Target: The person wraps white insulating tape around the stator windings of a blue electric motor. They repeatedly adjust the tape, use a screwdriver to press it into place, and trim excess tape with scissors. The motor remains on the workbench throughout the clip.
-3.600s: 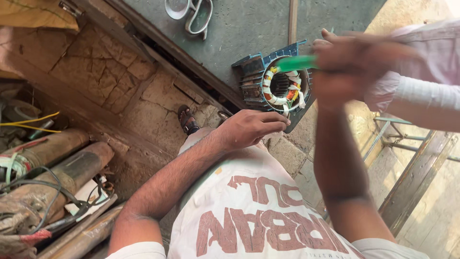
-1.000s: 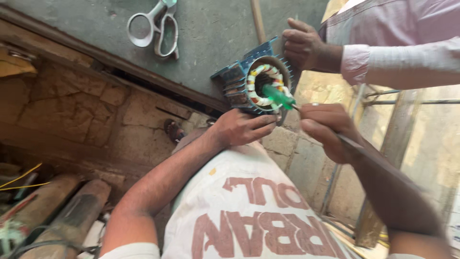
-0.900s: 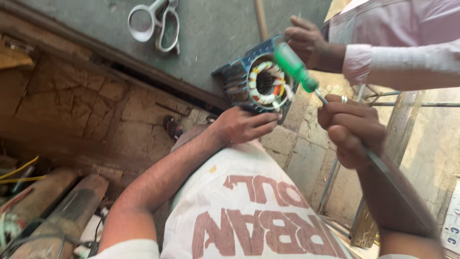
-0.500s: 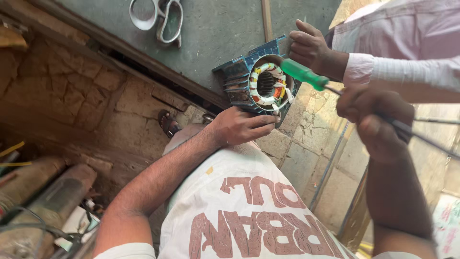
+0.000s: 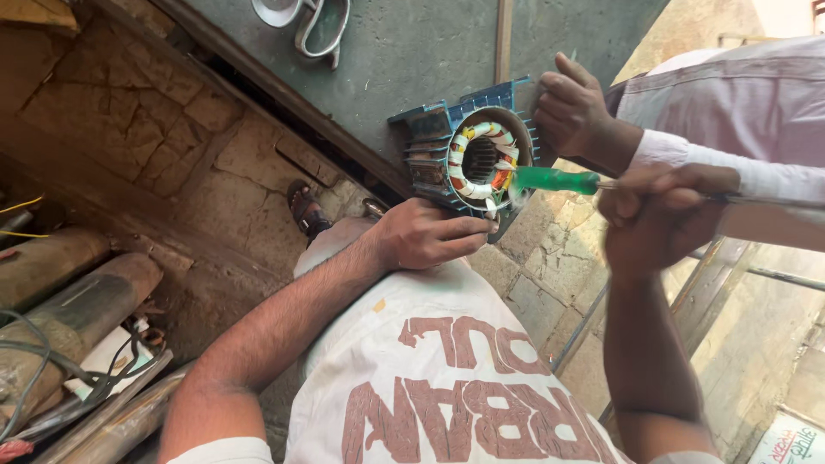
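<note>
The fingers [image 5: 468, 230] of the left hand [image 5: 425, 234] were pinched together just below the blue finned motor stator [image 5: 468, 159], touching its lower rim, while the right hand [image 5: 657, 210] was closed around the metal shaft of a green-handled screwdriver [image 5: 554, 180] whose handle end lay against the stator's right side. Inside the stator housing sat a ring of copper windings [image 5: 481, 163] bound in white, red and yellow tape, and another person's hand [image 5: 571, 112] held the stator's far edge. The stator stood at the edge of a grey stone bench [image 5: 404, 60], with scissors [image 5: 305, 21] well to its left and a cracked stone floor [image 5: 129, 120] below it.
</note>
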